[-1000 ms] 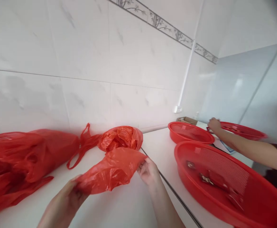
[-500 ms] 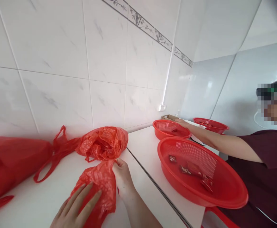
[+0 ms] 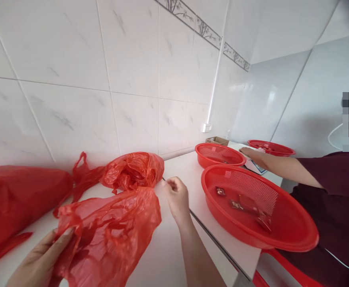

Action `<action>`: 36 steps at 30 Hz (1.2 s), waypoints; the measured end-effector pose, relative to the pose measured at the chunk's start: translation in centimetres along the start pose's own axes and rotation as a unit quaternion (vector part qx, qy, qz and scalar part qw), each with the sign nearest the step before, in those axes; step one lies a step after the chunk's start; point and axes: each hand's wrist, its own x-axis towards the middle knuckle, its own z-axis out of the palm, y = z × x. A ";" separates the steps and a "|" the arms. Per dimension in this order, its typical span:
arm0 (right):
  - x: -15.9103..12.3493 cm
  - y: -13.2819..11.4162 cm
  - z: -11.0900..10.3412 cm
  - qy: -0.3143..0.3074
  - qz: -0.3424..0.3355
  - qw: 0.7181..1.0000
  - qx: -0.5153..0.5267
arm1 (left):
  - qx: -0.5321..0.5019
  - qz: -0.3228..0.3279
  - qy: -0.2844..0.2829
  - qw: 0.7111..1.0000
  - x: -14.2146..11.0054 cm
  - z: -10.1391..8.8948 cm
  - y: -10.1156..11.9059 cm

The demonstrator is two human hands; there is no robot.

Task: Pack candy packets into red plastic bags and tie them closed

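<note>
A crumpled, thin red plastic bag [image 3: 111, 235] is spread above the near part of the white table. My left hand [image 3: 41, 257] pinches its left edge between thumb and fingers. To the right of the bag, my right hand [image 3: 177, 199] is held with its fingers curled in and nothing visible in them; it is apart from the bag. Just behind lies a bunched red plastic bag [image 3: 135, 169] with its mouth gathered in folds. A fuller red bag [image 3: 22, 203] rests at the left against the wall; its contents are hidden.
A large red basket [image 3: 252, 235] with several small wrapped packets stands at the right. Behind it are a smaller red basket [image 3: 219, 155], a cardboard box [image 3: 218, 140] and another red basket [image 3: 271, 147]. A co-worker's arm [image 3: 276, 169] reaches in over the table [image 3: 177, 163].
My right hand has let go of the bag and moved right and up. My left hand, earlier lying flat on the bag, now grips its left edge, and the bag is spread wider.
</note>
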 end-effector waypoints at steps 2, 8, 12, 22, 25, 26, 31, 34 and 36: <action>-1.9 -1.6 -0.1 0.091 -0.078 0.992 -0.050 | -0.017 -0.013 0.022 1.000 -0.5 0.3 0.3; -9.0 -3.7 2.0 -0.058 -0.342 0.934 -0.086 | -0.016 0.018 -0.006 1.000 -2.8 1.4 0.6; -10.2 -1.8 5.4 -0.230 -0.334 0.885 -0.227 | -0.035 0.005 -0.049 0.998 -4.1 1.6 0.2; -2.6 4.0 2.8 -0.163 -0.035 0.931 -0.324 | -0.086 0.014 0.017 0.996 -4.5 -3.8 0.3; -2.7 4.6 2.9 -0.179 -0.021 0.933 -0.313 | -0.100 -0.010 0.008 0.995 -4.9 -4.9 -0.2; -3.0 4.7 3.1 -0.188 -0.018 0.934 -0.304 | -0.111 -0.015 0.021 0.993 -5.0 -4.9 -0.4; -3.8 4.8 3.5 -0.277 0.016 0.933 -0.228 | -0.148 -0.028 0.085 0.985 -5.3 -4.6 -0.3; -3.2 4.0 2.5 -0.376 0.063 0.913 -0.145 | -0.143 -0.018 0.117 0.983 -5.0 -4.8 0.2; -2.4 3.3 1.5 -0.402 0.083 0.909 -0.075 | -0.145 -0.006 0.143 0.979 -4.8 -5.0 0.4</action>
